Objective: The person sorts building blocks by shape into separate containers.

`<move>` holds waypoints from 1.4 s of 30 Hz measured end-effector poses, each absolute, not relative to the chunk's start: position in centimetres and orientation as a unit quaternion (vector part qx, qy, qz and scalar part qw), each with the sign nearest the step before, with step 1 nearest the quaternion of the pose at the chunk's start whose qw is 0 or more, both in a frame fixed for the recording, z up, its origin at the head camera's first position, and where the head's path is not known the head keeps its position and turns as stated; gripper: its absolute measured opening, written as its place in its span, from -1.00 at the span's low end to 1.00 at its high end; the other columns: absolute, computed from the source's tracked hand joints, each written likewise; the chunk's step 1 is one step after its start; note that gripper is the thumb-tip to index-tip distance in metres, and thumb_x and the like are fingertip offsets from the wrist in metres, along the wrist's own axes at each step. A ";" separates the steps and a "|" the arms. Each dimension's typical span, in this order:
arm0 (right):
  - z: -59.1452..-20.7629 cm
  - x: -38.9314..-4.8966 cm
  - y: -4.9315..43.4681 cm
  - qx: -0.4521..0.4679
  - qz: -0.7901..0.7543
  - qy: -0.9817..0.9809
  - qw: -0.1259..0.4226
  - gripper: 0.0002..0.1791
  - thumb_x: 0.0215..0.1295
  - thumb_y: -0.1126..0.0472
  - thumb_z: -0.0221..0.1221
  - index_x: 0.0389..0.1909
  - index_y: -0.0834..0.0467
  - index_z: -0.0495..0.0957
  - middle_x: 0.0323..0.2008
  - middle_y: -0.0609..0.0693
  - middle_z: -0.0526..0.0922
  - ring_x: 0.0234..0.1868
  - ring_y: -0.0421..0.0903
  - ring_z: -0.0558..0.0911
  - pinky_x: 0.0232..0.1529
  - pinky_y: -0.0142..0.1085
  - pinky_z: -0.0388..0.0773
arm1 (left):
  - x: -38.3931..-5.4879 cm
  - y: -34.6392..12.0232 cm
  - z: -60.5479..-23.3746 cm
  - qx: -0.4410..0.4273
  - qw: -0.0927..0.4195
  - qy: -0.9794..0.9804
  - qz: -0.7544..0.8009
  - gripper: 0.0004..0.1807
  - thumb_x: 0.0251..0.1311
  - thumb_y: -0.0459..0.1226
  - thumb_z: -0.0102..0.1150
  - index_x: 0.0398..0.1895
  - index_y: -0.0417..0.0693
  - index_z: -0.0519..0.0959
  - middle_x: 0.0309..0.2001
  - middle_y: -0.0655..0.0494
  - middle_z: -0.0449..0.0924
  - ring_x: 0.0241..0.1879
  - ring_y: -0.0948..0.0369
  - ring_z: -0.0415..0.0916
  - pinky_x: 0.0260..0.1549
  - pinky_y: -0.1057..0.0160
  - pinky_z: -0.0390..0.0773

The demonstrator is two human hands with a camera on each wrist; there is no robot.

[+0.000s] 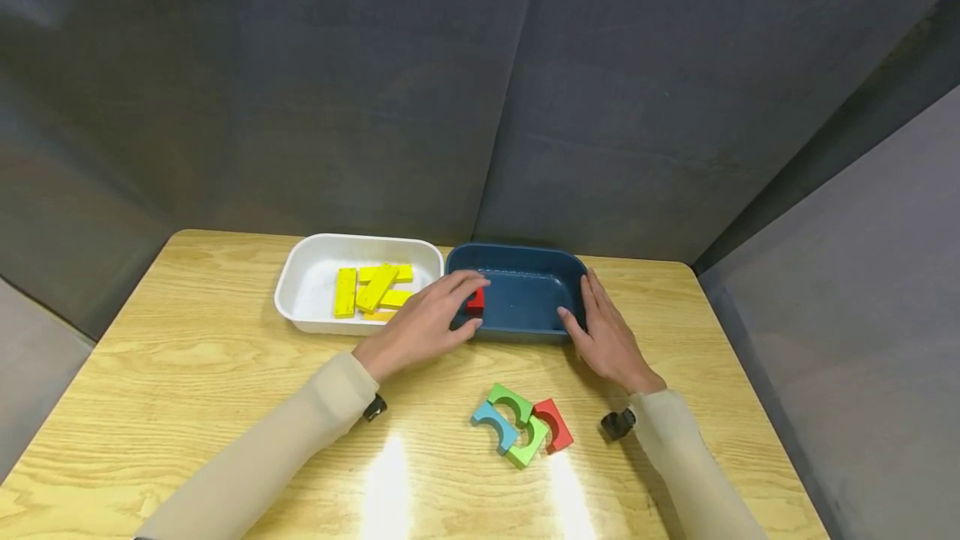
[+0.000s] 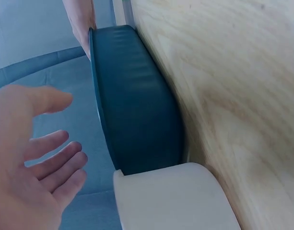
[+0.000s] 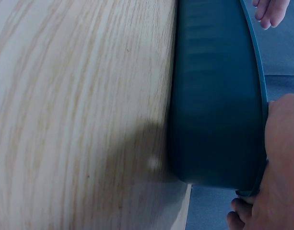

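A dark blue bin (image 1: 525, 294) stands at the back of the table, with a red block (image 1: 476, 303) at its left end. Over that end is my left hand (image 1: 431, 315), thumb and fingers apart; the left wrist view shows nothing between them. In the head view the red block appears in the gap behind those fingers, partly hidden. My right hand (image 1: 609, 336) grips the right end of the bin, its thumb over the rim and its fingers along the outside. The right wrist view shows this hand (image 3: 283, 153) at the bin's rim.
Left of the blue bin, end to end with it, is a white bin (image 1: 315, 326) holding several yellow blocks (image 1: 345, 292). Nearer the front lie arch-shaped blocks: two green (image 1: 512, 400), one light blue (image 1: 495, 423) and one red (image 1: 556, 426). A grey curtain (image 1: 360, 107) hangs behind the table.
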State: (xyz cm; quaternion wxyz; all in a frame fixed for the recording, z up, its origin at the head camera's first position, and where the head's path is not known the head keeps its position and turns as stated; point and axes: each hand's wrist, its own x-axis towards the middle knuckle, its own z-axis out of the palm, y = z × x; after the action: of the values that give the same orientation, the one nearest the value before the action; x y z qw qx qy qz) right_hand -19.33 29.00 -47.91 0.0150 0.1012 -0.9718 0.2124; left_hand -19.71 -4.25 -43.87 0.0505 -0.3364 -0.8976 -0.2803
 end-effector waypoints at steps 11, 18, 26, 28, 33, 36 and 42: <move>-47.9 -19.4 29.0 0.099 0.209 -0.973 0.010 -0.05 0.71 -0.26 -0.12 0.73 0.30 -0.19 0.76 0.14 -0.30 0.73 0.25 -0.11 0.66 0.25 -0.04 | -17.0 -5.1 -43.7 -0.378 0.058 -0.872 -0.306 -0.36 0.43 -0.17 0.39 0.53 -0.06 0.47 0.49 -0.02 0.46 0.40 0.03 0.50 0.29 0.05 0.64; -47.9 -19.5 29.0 0.102 0.207 -0.973 0.014 -0.06 0.71 -0.25 -0.13 0.73 0.31 -0.19 0.76 0.17 -0.28 0.73 0.26 -0.10 0.66 0.25 -0.04 | -15.2 -5.2 -44.0 -0.411 0.055 -0.855 -0.311 -0.39 0.42 -0.17 0.41 0.48 -0.06 0.52 0.43 0.03 0.51 0.36 0.09 0.54 0.27 0.13 0.64; -47.9 -19.6 28.9 0.103 0.205 -0.973 0.013 -0.06 0.71 -0.25 -0.12 0.73 0.31 -0.19 0.76 0.18 -0.28 0.74 0.23 -0.12 0.66 0.24 -0.05 | -13.4 -5.1 -44.5 -0.437 0.022 -0.843 -0.312 -0.48 0.45 -0.17 0.38 0.42 0.00 0.59 0.35 0.14 0.55 0.22 0.18 0.62 0.13 0.24 0.70; -47.9 -19.7 28.9 0.104 0.204 -0.973 0.013 -0.06 0.71 -0.25 -0.12 0.73 0.31 -0.19 0.75 0.20 -0.27 0.74 0.23 -0.12 0.66 0.24 -0.04 | -13.1 -5.0 -44.6 -0.443 0.008 -0.844 -0.302 -0.51 0.46 -0.19 0.37 0.42 0.04 0.60 0.35 0.14 0.55 0.21 0.18 0.61 0.10 0.24 0.71; -47.8 -19.6 28.8 0.102 0.205 -0.973 0.014 -0.06 0.72 -0.23 -0.12 0.73 0.32 -0.18 0.76 0.19 -0.27 0.73 0.24 -0.11 0.66 0.24 -0.04 | -12.4 -4.7 -44.9 -0.469 -0.016 -0.843 -0.264 -0.51 0.46 -0.17 0.36 0.41 0.10 0.61 0.33 0.14 0.55 0.19 0.20 0.58 0.09 0.27 0.69; -47.8 -19.6 28.8 0.101 0.206 -0.973 0.014 -0.06 0.71 -0.23 -0.11 0.73 0.32 -0.18 0.76 0.18 -0.28 0.73 0.25 -0.11 0.66 0.24 -0.04 | -11.9 -4.5 -45.1 -0.479 -0.027 -0.842 -0.247 -0.51 0.45 -0.16 0.38 0.41 0.11 0.61 0.32 0.17 0.54 0.19 0.22 0.57 0.12 0.28 0.67; -47.8 -19.7 28.7 0.104 0.208 -0.973 0.017 -0.07 0.71 -0.22 -0.09 0.72 0.33 -0.17 0.75 0.23 -0.24 0.73 0.25 -0.11 0.66 0.24 -0.03 | -11.2 -4.2 -45.4 -0.496 -0.029 -0.836 -0.235 -0.55 0.45 -0.20 0.38 0.37 0.11 0.65 0.33 0.20 0.55 0.25 0.24 0.54 0.20 0.24 0.65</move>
State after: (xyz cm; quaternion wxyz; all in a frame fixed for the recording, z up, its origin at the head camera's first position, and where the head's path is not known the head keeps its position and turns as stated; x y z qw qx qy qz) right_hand -19.68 28.68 -47.78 0.0168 0.1037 -0.9725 0.2077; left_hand -11.20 -4.15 -45.38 -0.0289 -0.4959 -0.8355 -0.2349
